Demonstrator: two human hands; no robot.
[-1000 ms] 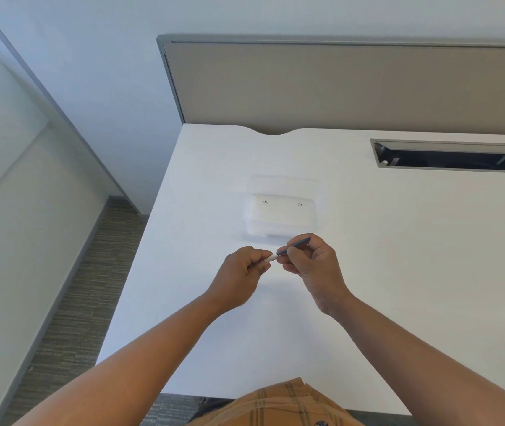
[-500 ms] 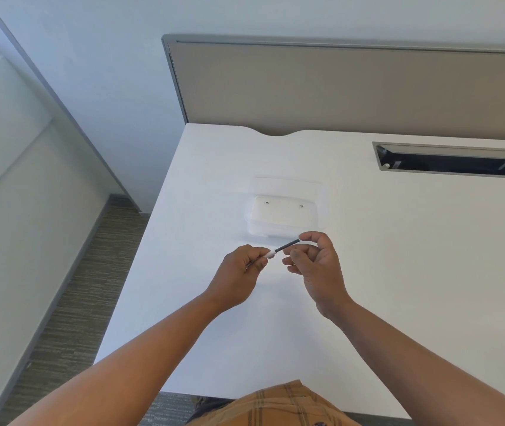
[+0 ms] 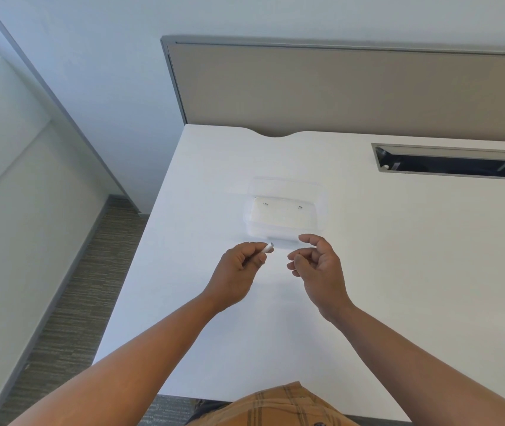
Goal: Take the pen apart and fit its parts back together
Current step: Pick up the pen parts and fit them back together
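My left hand [image 3: 240, 269] is closed around a white pen barrel [image 3: 269, 248]; only its short open end sticks out past my thumb and forefinger, pointing up and right. My right hand [image 3: 319, 269] hovers a little to the right of it, fingers loosely curled and apart, with nothing visible between them. The thin dark pen part seen earlier is not in sight. Both hands hang just above the white desk [image 3: 398, 272], right in front of a clear plastic box [image 3: 285, 224].
Two tiny dark bits [image 3: 265, 204] lie in the clear box. A grey cable tray opening [image 3: 451, 162] is set in the desk at the back right, below a beige partition [image 3: 337, 87]. The desk's left edge drops to carpeted floor [image 3: 70, 302].
The thin dark part that ran between both hands is no longer visible. My right hand has let go and drawn away to the right; my left hand still holds the white barrel.
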